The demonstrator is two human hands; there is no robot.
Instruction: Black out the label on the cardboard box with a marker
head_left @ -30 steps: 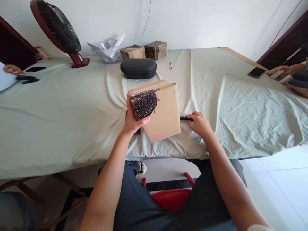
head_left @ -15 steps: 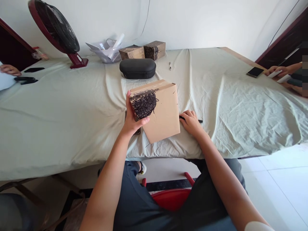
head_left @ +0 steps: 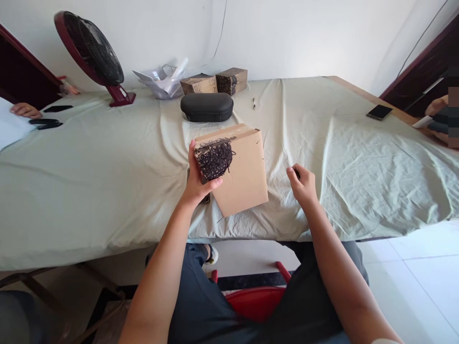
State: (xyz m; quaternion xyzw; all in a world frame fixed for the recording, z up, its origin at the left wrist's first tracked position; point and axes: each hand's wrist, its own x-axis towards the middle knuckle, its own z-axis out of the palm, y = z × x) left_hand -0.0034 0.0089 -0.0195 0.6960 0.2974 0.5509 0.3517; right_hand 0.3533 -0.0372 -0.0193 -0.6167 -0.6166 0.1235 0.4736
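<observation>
Everything here is placed from the cardboard box, which stands tilted on one lower corner near the front edge of the cloth-covered counter.

Far to the left of the box, another person's hand rests at the counter's end beside some dark flat items. Behind and to the left stands a dark red fan, with a heap of white paper between it and two small boxes. Directly behind the box lies a black case.

The left hand grips the box's left edge, thumb up the near side and fingers wrapped under the face blacked out with scribble. Just right of the box, the right hand is closed into a loose fist around a black pen, only its tip showing; hand and pen are clear of the box.

To do this well, I would judge that the left hand should brace the box firmly so it does not rock on its corner, and the pen should meet a face turned squarely toward it.

Far right, a phone lies near the counter's edge, beyond it another person's hand.
</observation>
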